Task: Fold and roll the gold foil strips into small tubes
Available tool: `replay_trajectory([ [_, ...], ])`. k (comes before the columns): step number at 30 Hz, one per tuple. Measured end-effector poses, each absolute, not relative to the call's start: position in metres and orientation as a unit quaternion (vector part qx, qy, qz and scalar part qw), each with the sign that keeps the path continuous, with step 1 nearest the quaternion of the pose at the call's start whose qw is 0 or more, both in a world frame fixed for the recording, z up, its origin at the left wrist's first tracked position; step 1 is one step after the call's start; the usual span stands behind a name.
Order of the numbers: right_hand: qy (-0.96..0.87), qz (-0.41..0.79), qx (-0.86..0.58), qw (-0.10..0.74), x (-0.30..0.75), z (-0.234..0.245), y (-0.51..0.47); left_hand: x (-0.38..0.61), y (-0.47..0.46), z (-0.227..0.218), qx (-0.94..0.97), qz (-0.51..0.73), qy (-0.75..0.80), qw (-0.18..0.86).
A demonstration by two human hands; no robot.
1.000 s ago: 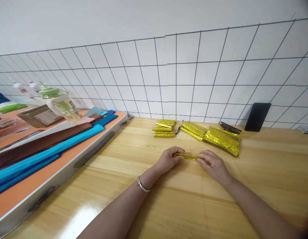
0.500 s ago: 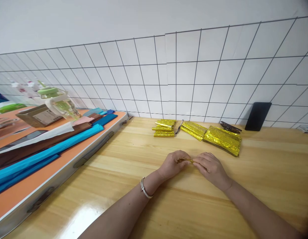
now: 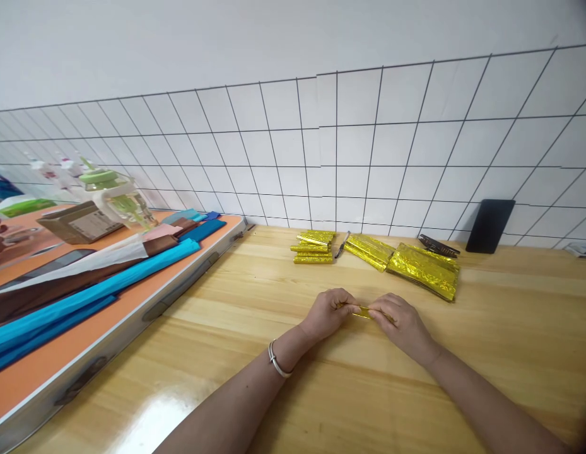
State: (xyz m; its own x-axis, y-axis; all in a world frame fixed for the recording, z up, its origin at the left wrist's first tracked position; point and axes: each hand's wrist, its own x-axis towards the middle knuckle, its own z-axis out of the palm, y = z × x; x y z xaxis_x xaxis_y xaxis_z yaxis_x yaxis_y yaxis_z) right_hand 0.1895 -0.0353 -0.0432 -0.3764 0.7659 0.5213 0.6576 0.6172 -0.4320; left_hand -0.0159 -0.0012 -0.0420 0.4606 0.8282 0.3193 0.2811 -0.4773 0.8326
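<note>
My left hand and my right hand rest on the wooden table, both pinched on a narrow folded strip of gold foil paper held between them. Only a short piece of the strip shows between the fingertips. A silver bangle circles my left wrist. Behind the hands lie a small pile of folded gold strips, a stack of gold foil sheets and a second gold stack.
A small knife lies between the gold piles. A black phone leans on the tiled wall, a dark clip beside it. At left, an orange table carries blue and brown paper rolls, a box and a bottle.
My hands have drawn closer together along the gold strip, so less of it shows between them. The camera view has shifted slightly.
</note>
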Motion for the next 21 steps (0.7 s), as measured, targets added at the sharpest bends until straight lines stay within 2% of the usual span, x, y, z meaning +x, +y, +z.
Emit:
replay_trajectory([
  [9,-0.739,0.197,-0.515,0.387,0.199,-0.047,-0.029,-0.023,0.012,-0.049,0.690,0.400,0.402,0.450],
  [21,-0.707,0.298,-0.509,0.389,0.213,-0.052,-0.019,-0.024,0.017,-0.057,0.648,0.416,0.409,0.490],
])
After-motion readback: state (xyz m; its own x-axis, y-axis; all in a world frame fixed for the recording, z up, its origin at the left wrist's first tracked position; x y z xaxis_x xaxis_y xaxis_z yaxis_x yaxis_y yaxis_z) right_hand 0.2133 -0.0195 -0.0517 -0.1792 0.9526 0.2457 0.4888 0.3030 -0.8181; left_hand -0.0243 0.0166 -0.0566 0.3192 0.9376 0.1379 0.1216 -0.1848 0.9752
